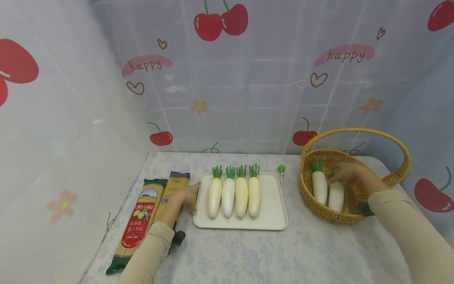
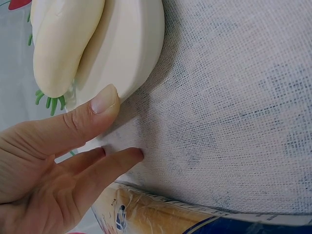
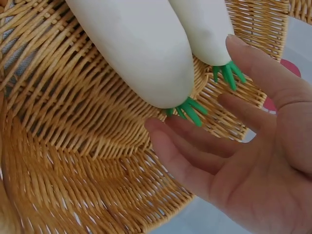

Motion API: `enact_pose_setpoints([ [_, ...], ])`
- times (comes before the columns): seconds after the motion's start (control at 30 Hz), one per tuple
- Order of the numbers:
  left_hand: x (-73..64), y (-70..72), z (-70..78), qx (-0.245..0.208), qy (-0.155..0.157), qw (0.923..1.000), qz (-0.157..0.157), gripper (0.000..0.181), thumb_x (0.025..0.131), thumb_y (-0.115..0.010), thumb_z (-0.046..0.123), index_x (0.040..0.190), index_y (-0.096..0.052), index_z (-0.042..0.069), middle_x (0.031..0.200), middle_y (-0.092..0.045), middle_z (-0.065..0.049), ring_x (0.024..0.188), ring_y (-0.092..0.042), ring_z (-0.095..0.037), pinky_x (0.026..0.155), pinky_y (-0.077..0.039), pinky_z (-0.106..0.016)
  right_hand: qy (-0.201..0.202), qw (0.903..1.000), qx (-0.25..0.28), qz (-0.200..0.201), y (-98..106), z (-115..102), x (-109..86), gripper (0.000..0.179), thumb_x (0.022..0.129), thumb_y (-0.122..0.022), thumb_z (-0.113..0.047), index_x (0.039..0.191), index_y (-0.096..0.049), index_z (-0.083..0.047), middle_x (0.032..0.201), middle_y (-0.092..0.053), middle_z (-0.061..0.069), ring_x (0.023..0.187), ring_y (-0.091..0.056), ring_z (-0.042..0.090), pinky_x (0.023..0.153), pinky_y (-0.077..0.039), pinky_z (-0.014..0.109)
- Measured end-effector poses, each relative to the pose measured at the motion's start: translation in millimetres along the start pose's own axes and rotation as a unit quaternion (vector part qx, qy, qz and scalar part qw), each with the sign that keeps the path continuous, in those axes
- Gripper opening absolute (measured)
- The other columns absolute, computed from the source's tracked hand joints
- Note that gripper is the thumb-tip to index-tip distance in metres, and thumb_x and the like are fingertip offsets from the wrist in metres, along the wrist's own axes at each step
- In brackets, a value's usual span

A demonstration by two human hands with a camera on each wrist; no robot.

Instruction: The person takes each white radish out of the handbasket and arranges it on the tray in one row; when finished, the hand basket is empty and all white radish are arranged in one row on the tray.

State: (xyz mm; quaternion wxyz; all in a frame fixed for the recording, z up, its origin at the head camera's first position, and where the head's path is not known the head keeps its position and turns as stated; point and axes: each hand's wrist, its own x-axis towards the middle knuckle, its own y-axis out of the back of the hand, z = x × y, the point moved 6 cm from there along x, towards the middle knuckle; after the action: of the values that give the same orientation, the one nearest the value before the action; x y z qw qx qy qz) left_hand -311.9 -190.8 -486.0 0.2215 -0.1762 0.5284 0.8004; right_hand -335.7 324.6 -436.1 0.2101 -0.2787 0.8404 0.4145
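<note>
Several white radishes [image 1: 242,197] with green tops lie side by side on a cream tray [image 1: 274,205]. At the tray's left edge is my left hand [image 1: 189,197]; in the left wrist view its thumb [image 2: 105,100] is at the rim, the other fingers are loosely bent and nothing is held. My right hand [image 1: 349,173] reaches into a wicker basket [image 1: 319,215] at the right, fingers spread and loosely bent. Two white radishes, one on the left [image 1: 320,187] and one on the right [image 1: 336,196], lie there. The fingertips are close to the right radish's green top [image 3: 192,111]; contact cannot be told.
Left of the tray lie two packs of pasta, one red and green [image 1: 136,221], one blue-topped [image 1: 177,181] and partly behind the left arm. A small green-topped stick [image 1: 281,169] lies between tray and basket. The basket's tall handle [image 1: 358,130] arches over it. A printed curtain [image 1: 227,98] stands behind.
</note>
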Motion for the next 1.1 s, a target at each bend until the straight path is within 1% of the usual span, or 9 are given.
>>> enact_pose_setpoints([
  [0.2, -0.7, 0.0, 0.1, -0.003, 0.003, 1.0000, -0.004, 0.117, 0.059, -0.087, 0.002, 0.152, -0.016, 0.008, 0.147, -0.031, -0.026, 0.089, -0.057, -0.025, 0.063, -0.052, -0.030, -0.024, 0.9997, 0.003, 0.001, -3, 4, 3.8, 0.092, 0.089, -0.064, -0.021, 0.143, 0.000, 0.016, 0.140, 0.002, 0.045, 0.123, -0.024, 0.061, 0.090, -0.046, 0.054],
  [0.5, 0.5, 0.4, 0.4, -0.002, 0.007, 1.0000, 0.000, 0.116, 0.060, -0.087, 0.002, 0.152, -0.016, 0.008, 0.148, -0.031, -0.024, 0.095, -0.054, -0.026, 0.061, -0.049, -0.030, -0.071, 0.9973, 0.015, 0.012, 1, 10, 8.7, 0.095, 0.087, -0.065, -0.016, 0.140, 0.007, 0.019, 0.129, -0.023, 0.049, 0.112, -0.046, 0.052, 0.080, -0.053, 0.045],
  [0.63, 0.4, -0.8, 0.4, -0.013, 0.000, 0.9999, -0.001, 0.115, 0.060, -0.086, 0.000, 0.151, -0.016, 0.006, 0.147, -0.030, -0.026, 0.092, -0.055, -0.025, 0.062, -0.051, -0.030, -0.083, 0.9961, 0.027, 0.015, 1, 13, 9.2, 0.098, 0.087, -0.065, -0.014, 0.135, 0.012, 0.024, 0.128, -0.023, 0.049, 0.108, -0.051, 0.048, 0.078, -0.054, 0.041],
  [0.7, 0.0, -0.9, 0.3, -0.018, -0.003, 0.9998, -0.003, 0.115, 0.060, -0.086, 0.000, 0.151, -0.016, 0.006, 0.147, -0.030, -0.026, 0.090, -0.057, -0.025, 0.062, -0.052, -0.030, -0.082, 0.9956, 0.045, 0.008, 0, 14, 9.5, 0.098, 0.086, -0.064, -0.010, 0.133, 0.014, 0.026, 0.129, -0.019, 0.049, 0.108, -0.051, 0.047, 0.080, -0.053, 0.041],
  [0.8, -0.9, -0.7, 0.4, -0.014, -0.007, 0.9999, -0.005, 0.115, 0.060, -0.086, 0.000, 0.151, -0.016, 0.006, 0.147, -0.030, -0.028, 0.091, -0.057, -0.025, 0.061, -0.052, -0.030, -0.075, 0.9954, 0.059, -0.004, -3, 14, 10.4, 0.087, 0.086, -0.064, -0.007, 0.134, 0.000, 0.028, 0.126, -0.027, 0.049, 0.101, -0.058, 0.042, 0.080, -0.053, 0.041],
  [0.87, -1.1, -0.7, 0.4, -0.014, -0.008, 0.9998, -0.006, 0.115, 0.060, -0.086, -0.001, 0.151, -0.016, 0.006, 0.146, -0.030, -0.028, 0.091, -0.057, -0.025, 0.061, -0.052, -0.030, -0.078, 0.9924, 0.093, -0.019, -6, 15, 11.2, 0.087, 0.086, -0.063, -0.003, 0.133, 0.003, 0.028, 0.129, -0.023, 0.049, 0.102, -0.056, 0.043, 0.083, -0.052, 0.043],
  [0.93, -1.1, -0.6, 0.8, -0.015, -0.011, 0.9998, -0.006, 0.115, 0.061, -0.085, -0.001, 0.151, -0.015, 0.006, 0.146, -0.031, -0.028, 0.089, -0.058, -0.024, 0.061, -0.052, -0.030, -0.081, 0.9918, 0.095, -0.025, -7, 17, 11.5, 0.084, 0.087, -0.062, -0.005, 0.132, 0.000, 0.029, 0.126, -0.029, 0.049, 0.098, -0.059, 0.041, 0.082, -0.052, 0.044],
  [1.03, -0.3, -1.1, 0.6, -0.018, -0.011, 0.9998, -0.006, 0.114, 0.061, -0.085, -0.002, 0.151, -0.015, 0.006, 0.146, -0.031, -0.029, 0.085, -0.059, -0.024, 0.061, -0.052, -0.031, -0.090, 0.9901, 0.102, -0.035, -9, 17, 10.4, 0.087, 0.088, -0.060, -0.007, 0.131, 0.007, 0.029, 0.125, -0.031, 0.048, 0.100, -0.059, 0.043, 0.084, -0.052, 0.045],
  [1.1, -0.4, -0.9, 0.5, -0.015, -0.008, 0.9998, -0.005, 0.114, 0.061, -0.085, -0.002, 0.151, -0.016, 0.006, 0.146, -0.031, -0.028, 0.089, -0.058, -0.024, 0.061, -0.052, -0.031, -0.096, 0.9899, 0.094, -0.045, -10, 16, 9.3, 0.077, 0.090, -0.058, -0.010, 0.129, -0.007, 0.032, 0.117, -0.045, 0.043, 0.098, -0.061, 0.041, 0.084, -0.052, 0.045],
])
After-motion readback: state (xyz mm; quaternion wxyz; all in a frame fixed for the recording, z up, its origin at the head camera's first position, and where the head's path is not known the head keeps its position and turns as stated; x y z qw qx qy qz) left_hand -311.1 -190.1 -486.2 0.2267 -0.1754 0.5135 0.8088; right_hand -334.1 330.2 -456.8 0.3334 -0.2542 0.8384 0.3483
